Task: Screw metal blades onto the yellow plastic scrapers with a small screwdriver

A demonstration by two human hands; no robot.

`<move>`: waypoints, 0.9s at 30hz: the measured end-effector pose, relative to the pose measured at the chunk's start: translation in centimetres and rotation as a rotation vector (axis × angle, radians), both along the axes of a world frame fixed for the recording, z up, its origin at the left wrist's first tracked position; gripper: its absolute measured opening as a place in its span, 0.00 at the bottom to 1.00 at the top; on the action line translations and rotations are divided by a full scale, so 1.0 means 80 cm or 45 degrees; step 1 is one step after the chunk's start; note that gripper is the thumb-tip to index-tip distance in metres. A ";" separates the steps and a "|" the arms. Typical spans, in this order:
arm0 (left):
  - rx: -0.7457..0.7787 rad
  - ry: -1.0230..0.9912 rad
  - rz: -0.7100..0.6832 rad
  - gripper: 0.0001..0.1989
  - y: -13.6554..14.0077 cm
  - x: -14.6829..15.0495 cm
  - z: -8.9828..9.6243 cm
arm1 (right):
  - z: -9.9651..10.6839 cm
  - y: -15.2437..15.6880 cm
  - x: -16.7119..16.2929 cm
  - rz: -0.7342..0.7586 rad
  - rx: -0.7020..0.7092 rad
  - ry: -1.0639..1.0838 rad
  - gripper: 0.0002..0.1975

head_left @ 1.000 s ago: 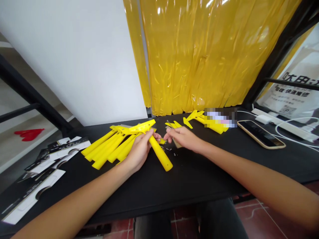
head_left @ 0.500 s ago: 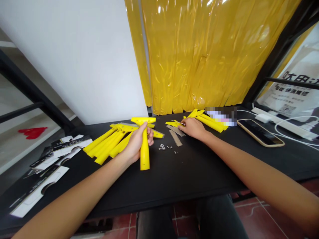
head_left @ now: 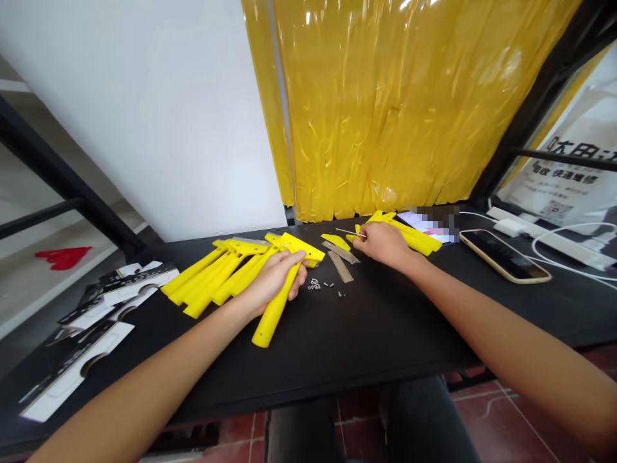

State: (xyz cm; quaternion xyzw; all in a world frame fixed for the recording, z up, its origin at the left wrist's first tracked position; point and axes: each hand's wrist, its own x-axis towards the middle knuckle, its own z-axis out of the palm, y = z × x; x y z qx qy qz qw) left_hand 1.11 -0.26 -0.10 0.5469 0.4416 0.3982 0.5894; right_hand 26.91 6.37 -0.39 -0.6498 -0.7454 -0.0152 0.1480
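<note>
All positions are given from the cluster of small screws lying on the black tabletop, as seen by the wearer. A yellow handle with a broad crosswise head is held by the left hand, just left of the cluster. Its neck is gripped between thumb and curled fingers; its head is angled to the far side of the cluster and its free end toward the wearer. A thin metal rod is gripped in the bent fingers of the right hand, beyond and to the right of the cluster, with its tip pointed left. Whether a yellow piece beside those fingers is also touched cannot be told. Two flat metal blades and a loose yellow plate are noted just beyond the cluster, slightly right. Similar yellow handles are laid side by side to its left; further yellow handles are found to its right, partly covered by the right hand. A phone is placed well to its right.
</note>
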 end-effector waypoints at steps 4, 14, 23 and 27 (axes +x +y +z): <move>-0.043 0.055 0.013 0.14 0.000 0.000 0.000 | -0.002 0.003 0.006 0.027 -0.092 -0.028 0.08; -0.045 0.133 0.019 0.14 -0.001 0.002 -0.002 | -0.011 -0.012 -0.021 0.305 -0.002 0.056 0.17; -0.043 0.180 -0.032 0.13 0.002 0.000 -0.006 | -0.018 -0.007 -0.022 0.190 -0.082 -0.057 0.13; -0.048 0.190 -0.042 0.13 0.002 0.000 -0.004 | -0.014 -0.002 -0.021 0.117 -0.229 0.128 0.09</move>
